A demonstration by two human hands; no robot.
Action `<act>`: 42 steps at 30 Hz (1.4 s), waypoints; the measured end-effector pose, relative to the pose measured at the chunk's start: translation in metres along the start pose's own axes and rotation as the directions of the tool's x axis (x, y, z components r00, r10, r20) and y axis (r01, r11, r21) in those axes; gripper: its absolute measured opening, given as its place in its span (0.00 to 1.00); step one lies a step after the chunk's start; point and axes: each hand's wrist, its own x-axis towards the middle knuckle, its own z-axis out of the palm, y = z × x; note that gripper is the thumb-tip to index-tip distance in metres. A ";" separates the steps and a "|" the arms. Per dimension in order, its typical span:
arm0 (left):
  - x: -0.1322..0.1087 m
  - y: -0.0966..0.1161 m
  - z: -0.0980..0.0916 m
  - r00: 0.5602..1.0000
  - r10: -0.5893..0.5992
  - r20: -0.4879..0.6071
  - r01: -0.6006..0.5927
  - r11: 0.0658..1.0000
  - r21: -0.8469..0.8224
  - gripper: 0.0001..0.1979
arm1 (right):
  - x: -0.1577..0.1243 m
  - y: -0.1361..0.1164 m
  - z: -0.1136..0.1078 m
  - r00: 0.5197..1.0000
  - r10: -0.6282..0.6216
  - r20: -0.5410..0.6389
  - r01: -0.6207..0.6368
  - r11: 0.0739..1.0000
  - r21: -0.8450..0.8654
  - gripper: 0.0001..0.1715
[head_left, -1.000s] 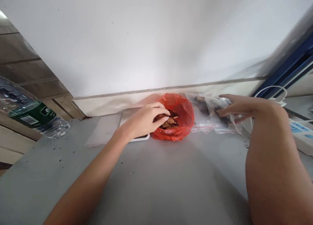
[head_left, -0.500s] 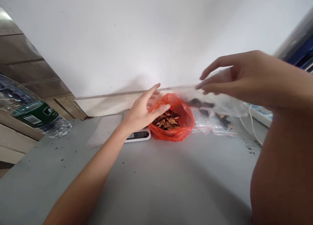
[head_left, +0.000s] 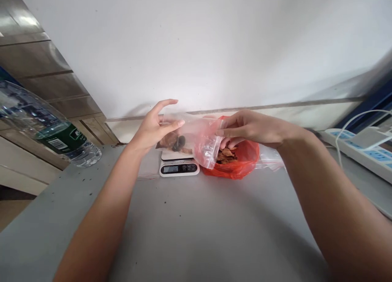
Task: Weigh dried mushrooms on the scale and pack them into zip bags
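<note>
A clear zip-lock bag [head_left: 191, 137] with a few dark brown dried pieces in its left end is stretched sideways between both hands, above a small white kitchen scale [head_left: 179, 168]. My left hand [head_left: 150, 130] holds the bag's filled end, thumb in front and one finger raised; its other fingers are partly hidden. My right hand [head_left: 249, 128] pinches the zip end, over a red plastic bag [head_left: 235, 171]. Inside that red bag lie brown dried pieces [head_left: 226, 154]. The scale's display is lit, but its digits are too small to read surely.
A large plastic bottle [head_left: 64, 137] with a green label stands at the left. Flat clear bags [head_left: 148, 169] lie beside the scale, and more bags [head_left: 271, 159] right of the red one. A white power strip [head_left: 364, 147] with cables is at the right. A white wall [head_left: 199, 49] rises behind.
My right hand has carried the zip-lock bag leftward and down toward the scale. My left hand, open before, now has hold of the bag's filled end. The view has shifted slightly.
</note>
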 end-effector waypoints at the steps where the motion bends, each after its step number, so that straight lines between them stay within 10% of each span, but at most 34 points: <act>1: 0.001 -0.003 -0.003 1.000 -0.013 -0.013 0.014 0.998 0.064 0.36 | 0.004 0.002 0.002 0.999 0.001 0.047 -0.001 1.000 0.006 0.18; 6: 0.001 -0.007 -0.003 0.994 0.113 0.004 -0.104 0.906 0.411 0.24 | 0.024 0.017 0.016 0.996 -0.064 0.057 0.067 0.996 -0.054 0.26; 11: -0.007 0.007 0.008 0.880 0.018 0.474 -0.211 0.910 0.357 0.16 | 0.038 0.029 0.035 0.998 -0.059 0.005 0.059 0.998 -0.018 0.34; 14: -0.010 0.010 0.010 0.827 -0.028 0.561 -0.190 0.926 0.326 0.15 | 0.042 0.033 0.042 0.997 -0.079 -0.026 0.080 0.996 0.049 0.33; 27: -0.010 0.010 0.011 0.866 -0.047 0.498 -0.146 0.929 0.340 0.12 | 0.039 0.027 0.047 0.997 -0.075 0.011 0.074 0.995 0.072 0.37; 31: -0.009 0.010 0.003 0.937 -0.035 0.348 -0.099 0.928 0.360 0.09 | 0.037 0.027 0.042 0.997 -0.027 0.069 0.028 1.000 -0.012 0.35; 36: -0.012 0.016 0.001 0.992 0.028 0.126 -0.080 0.897 0.434 0.08 | 0.038 0.022 0.055 0.874 -0.343 -0.344 0.256 0.927 -0.273 0.07; 38: -0.016 0.022 0.007 0.992 0.054 0.116 -0.100 0.892 0.440 0.09 | 0.038 0.020 0.063 0.836 -0.435 -0.335 0.294 0.870 -0.397 0.13; 42: -0.018 0.027 0.016 0.956 0.136 0.261 -0.229 0.900 0.370 0.09 | 0.036 0.019 0.069 0.921 -0.329 -0.210 0.238 0.899 -0.366 0.13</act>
